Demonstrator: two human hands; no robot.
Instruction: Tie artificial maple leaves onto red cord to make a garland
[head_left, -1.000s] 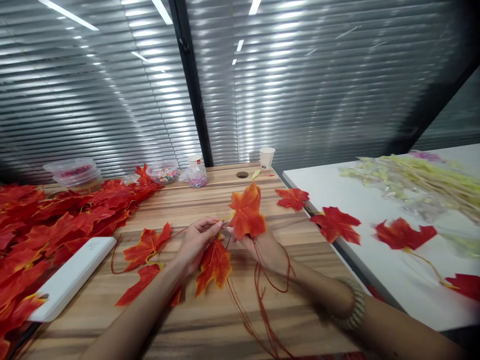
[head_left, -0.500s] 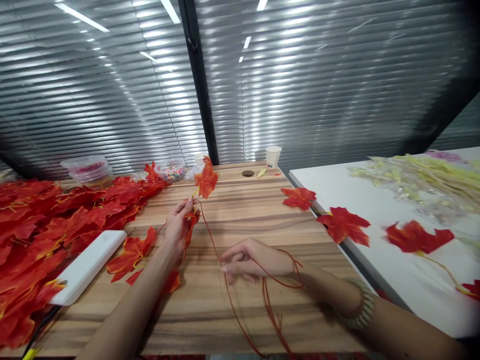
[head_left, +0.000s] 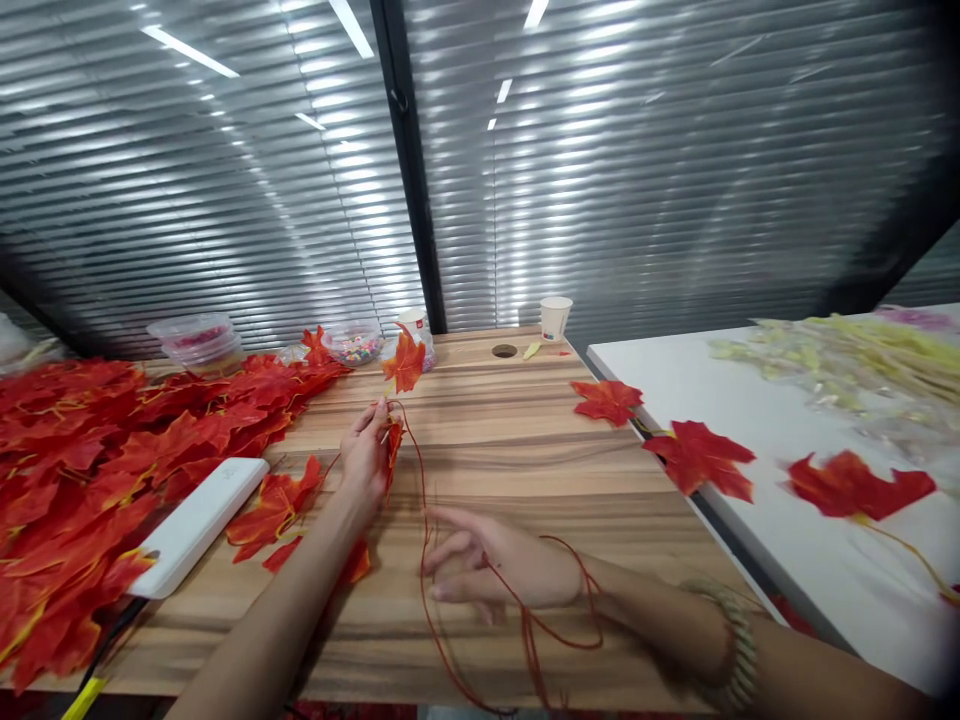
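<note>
Slatted blinds (head_left: 660, 180) fill the background. Before them lies a wood-grained surface (head_left: 495, 460), with a white surface (head_left: 645, 366) to its right. A broad heap of red leaves (head_left: 187, 430) covers the wooden one's left side. Then the hands: the right hand (head_left: 517, 560), over the wood, has its fingers loosely parted; the left hand (head_left: 367, 450) pinches an orange-red leaf (head_left: 406, 362) by its stem, the leaf upright above the fingertips. A flat white device (head_left: 202, 525) lies beside the heap. A paper cup (head_left: 556, 318) stands near the far edge. Thinnest, a red cord (head_left: 415, 443) runs down from the left hand past the right index finger; whether they touch, I cannot tell.
</note>
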